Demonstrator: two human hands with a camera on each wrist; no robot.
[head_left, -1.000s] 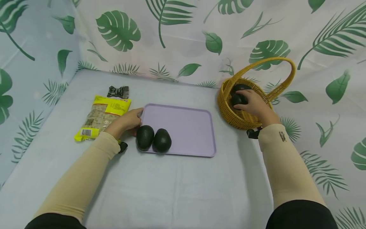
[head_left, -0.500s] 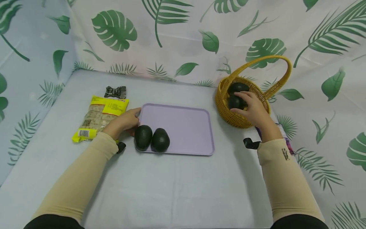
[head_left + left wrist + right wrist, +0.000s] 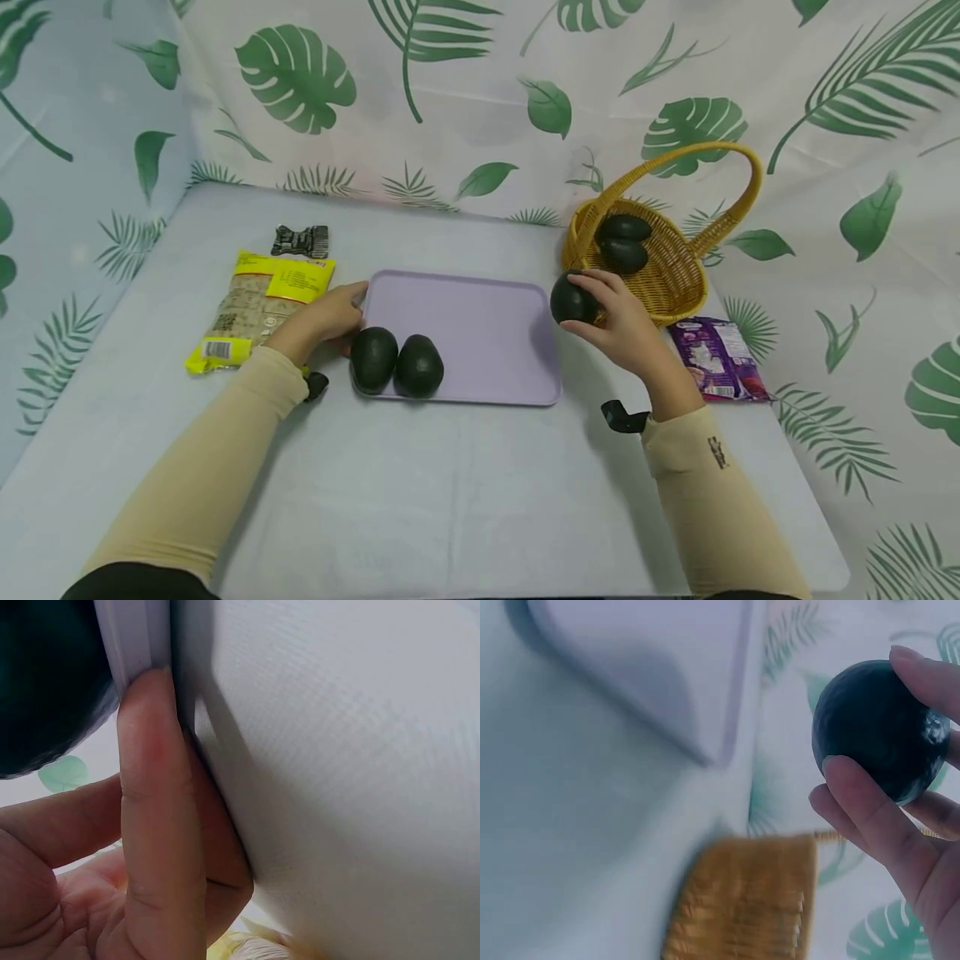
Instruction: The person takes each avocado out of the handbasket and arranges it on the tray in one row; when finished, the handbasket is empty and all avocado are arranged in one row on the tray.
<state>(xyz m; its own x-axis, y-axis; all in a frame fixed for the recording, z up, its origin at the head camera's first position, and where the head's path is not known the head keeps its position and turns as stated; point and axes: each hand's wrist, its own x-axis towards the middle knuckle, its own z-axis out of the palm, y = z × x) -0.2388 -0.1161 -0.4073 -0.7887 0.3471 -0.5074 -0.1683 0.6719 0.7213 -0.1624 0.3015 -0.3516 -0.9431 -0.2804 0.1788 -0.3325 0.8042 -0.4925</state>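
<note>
My right hand point(image 3: 622, 329) holds a dark avocado point(image 3: 573, 298) between thumb and fingers, off the tray's right edge and in front of the basket. In the right wrist view, the fingertips curve round the avocado point(image 3: 881, 727). My left hand point(image 3: 324, 321) grips the left rim of the lilac tray point(image 3: 487, 333). In the left wrist view, a fingertip of the left hand point(image 3: 161, 817) lies against the tray's rim point(image 3: 139, 637). Two avocados, one at the corner point(image 3: 373, 360) and one beside it point(image 3: 418, 367), sit at the tray's front left. Two more avocados point(image 3: 624, 242) lie in the wicker basket point(image 3: 667, 287).
Left of the tray lies a yellow food packet point(image 3: 266, 304), partly behind the left hand. A small black-and-silver packet point(image 3: 300, 241) is just beyond it. A purple packet point(image 3: 716, 358) lies in front of the basket, by the table's right edge. The basket's tall handle point(image 3: 693, 154) arches upward.
My right hand has lifted an avocado out of the basket and carried it left and nearer, toward the tray. The purple packet has come into view. My left hand stays at the tray's rim.
</note>
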